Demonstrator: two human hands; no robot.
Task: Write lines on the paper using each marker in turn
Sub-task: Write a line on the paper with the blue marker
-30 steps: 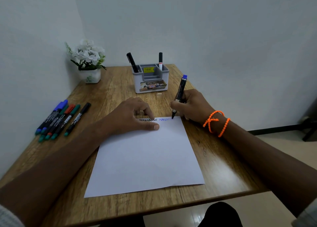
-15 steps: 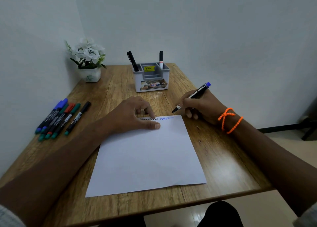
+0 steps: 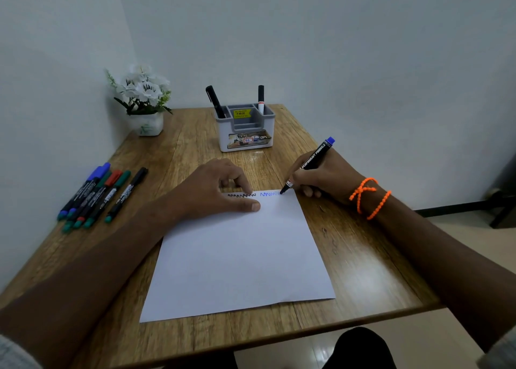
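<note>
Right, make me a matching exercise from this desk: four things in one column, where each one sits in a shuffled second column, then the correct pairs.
Things
1. flower pot
2. grey organiser
3. row of capped markers
4. blue-capped marker

Places
A. gripped in the right hand, tip at the top edge of the paper
B. far left corner of the table, by the wall
C. lying on the table left of the paper
D. far middle of the table, two pens standing in it

Pairs: 1-B, 2-D, 3-C, 4-A
</note>
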